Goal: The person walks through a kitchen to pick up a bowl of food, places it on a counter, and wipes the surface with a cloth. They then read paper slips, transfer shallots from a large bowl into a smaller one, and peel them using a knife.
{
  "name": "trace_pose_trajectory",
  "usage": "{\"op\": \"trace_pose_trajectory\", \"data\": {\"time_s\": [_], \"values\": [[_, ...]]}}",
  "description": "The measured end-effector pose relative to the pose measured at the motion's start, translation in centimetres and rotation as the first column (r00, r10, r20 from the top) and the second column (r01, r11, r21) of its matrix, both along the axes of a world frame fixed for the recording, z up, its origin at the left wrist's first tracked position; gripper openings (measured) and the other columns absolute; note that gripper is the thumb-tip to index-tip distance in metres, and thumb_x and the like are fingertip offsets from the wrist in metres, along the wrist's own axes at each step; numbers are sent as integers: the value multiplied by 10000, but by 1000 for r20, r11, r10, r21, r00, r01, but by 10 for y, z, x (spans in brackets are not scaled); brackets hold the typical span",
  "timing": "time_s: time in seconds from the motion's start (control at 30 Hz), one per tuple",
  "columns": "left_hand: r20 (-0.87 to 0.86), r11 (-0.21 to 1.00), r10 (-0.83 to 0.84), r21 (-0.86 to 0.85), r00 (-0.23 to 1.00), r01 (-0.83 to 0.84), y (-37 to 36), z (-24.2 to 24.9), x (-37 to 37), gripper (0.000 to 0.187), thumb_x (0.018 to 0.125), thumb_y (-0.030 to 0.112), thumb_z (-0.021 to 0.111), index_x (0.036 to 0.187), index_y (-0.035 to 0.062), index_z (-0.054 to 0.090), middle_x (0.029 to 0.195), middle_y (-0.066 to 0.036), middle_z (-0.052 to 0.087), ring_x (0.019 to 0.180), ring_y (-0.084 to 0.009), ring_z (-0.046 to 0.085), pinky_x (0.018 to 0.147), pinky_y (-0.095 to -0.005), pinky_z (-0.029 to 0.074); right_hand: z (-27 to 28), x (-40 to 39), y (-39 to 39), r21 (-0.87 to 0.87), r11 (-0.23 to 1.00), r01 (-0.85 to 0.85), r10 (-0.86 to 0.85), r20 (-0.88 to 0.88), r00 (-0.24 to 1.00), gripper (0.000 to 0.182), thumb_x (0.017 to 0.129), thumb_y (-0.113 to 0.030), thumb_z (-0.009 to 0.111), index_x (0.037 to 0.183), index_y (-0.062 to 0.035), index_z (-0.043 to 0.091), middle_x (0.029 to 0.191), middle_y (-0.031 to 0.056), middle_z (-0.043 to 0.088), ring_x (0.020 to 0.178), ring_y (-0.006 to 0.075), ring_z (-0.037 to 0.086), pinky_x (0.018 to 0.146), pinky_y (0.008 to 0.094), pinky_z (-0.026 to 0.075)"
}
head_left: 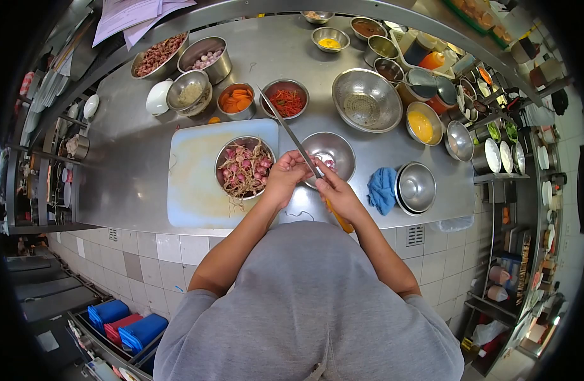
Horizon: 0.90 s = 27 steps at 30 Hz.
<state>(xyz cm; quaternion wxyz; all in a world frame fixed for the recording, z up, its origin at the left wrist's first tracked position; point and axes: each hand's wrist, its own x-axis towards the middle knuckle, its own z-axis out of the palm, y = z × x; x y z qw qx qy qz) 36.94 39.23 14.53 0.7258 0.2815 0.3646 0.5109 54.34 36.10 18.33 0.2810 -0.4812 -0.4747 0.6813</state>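
My right hand (338, 193) is closed on a long knife (291, 134) with an orange handle; its blade points up and to the left. Close beside it, the fingers of my left hand (287, 178) are pinched together near the blade, and what they hold is too small to make out. Both hands are at the near left edge of a steel bowl (343, 155) with a few pinkish pieces in it. To the left, a bowl of red shallots (244, 168) with dry roots stands on a white cutting board (190, 184).
Along the back stand bowls of sliced carrot (236, 100), red strips (285, 103) and peeled shallots (206, 59), and a large perforated bowl (367, 101). A blue cloth (382, 190) lies beside stacked bowls (417, 188) at the right. An overhead rail (254, 9) crosses the far side.
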Motion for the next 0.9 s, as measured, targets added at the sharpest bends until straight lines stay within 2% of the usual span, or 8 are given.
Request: {"op": "trace_pose_trajectory", "data": {"time_s": [0.07, 0.17, 0.37, 0.47, 0.57, 0.67, 0.77, 0.9], "values": [[-23, 1000, 2, 29, 1000, -2, 1, -5, 0, 269, 895, -3, 581, 1149, 74, 534, 1090, -38, 625, 956, -139, 616, 843, -288, 504, 5, 0, 1, -13, 1000, -8, 8, 8, 1000, 542, 978, -230, 518, 1484, -211, 323, 775, -18, 440, 646, 59, 450, 482, 210, 422], [-15, 999, -4, 48, 1000, 4, 1, -9, 0, 267, 897, -10, 577, 1151, 60, 532, 1083, -50, 623, 949, -142, 616, 839, -292, 514, -4, 0, 1, -26, 998, 63, -64, -37, 997, 509, 973, -260, 539, 1457, -242, 381, 706, -27, 446, 574, 46, 395, 449, 216, 364], [72, 995, -3, -99, 997, 10, 2, 8, -1, 306, 899, -10, 582, 1192, 25, 502, 1087, -99, 620, 998, -191, 629, 846, -307, 542, -9, 5, 5, -194, 970, 143, -182, -198, 963, 481, 999, -272, 484, 1463, -223, 365, 730, -19, 466, 597, 58, 444, 462, 213, 405], [111, 991, -12, -134, 994, 27, 3, 7, -2, 332, 900, -8, 583, 1217, 26, 490, 1103, -108, 619, 1032, -207, 627, 852, -314, 543, -8, 7, 7, -207, 967, 149, -197, -230, 953, 496, 1002, -271, 476, 1474, -211, 338, 749, -14, 459, 619, 60, 451, 461, 208, 402], [109, 991, 13, -134, 994, 2, 4, 5, -1, 333, 905, -3, 576, 1225, 29, 491, 1134, -118, 615, 1038, -201, 624, 851, -310, 542, -12, 7, 5, -134, 987, 86, -110, -187, 976, 535, 1009, -271, 460, 1497, -166, 268, 831, -5, 473, 662, 66, 476, 484, 215, 427], [70, 994, 4, -108, 998, 4, 5, 3, 0, 330, 910, 10, 575, 1229, 37, 497, 1178, -113, 606, 1042, -186, 618, 863, -302, 529, -7, 4, 3, -103, 995, 18, -33, -152, 988, 542, 999, -235, 474, 1498, -178, 269, 814, -6, 467, 653, 61, 463, 481, 211, 425], [43, 997, -11, -79, 999, 14, 3, 5, 1, 317, 913, 17, 572, 1222, 47, 509, 1219, -98, 594, 1051, -167, 609, 878, -288, 509, -5, -2, 2, -63, 996, 55, -62, -125, 990, 554, 974, -248, 534, 1484, -232, 318, 734, -12, 440, 593, 56, 416, 449, 210, 375], [41, 998, -6, -55, 999, 9, 2, 6, 2, 307, 914, 19, 574, 1214, 52, 518, 1230, -82, 589, 1052, -152, 602, 881, -278, 498, -11, -2, 3, -34, 998, 56, -59, -87, 994, 532, 969, -241, 545, 1467, -246, 359, 695, -31, 419, 556, 47, 385, 440, 207, 352]]}}
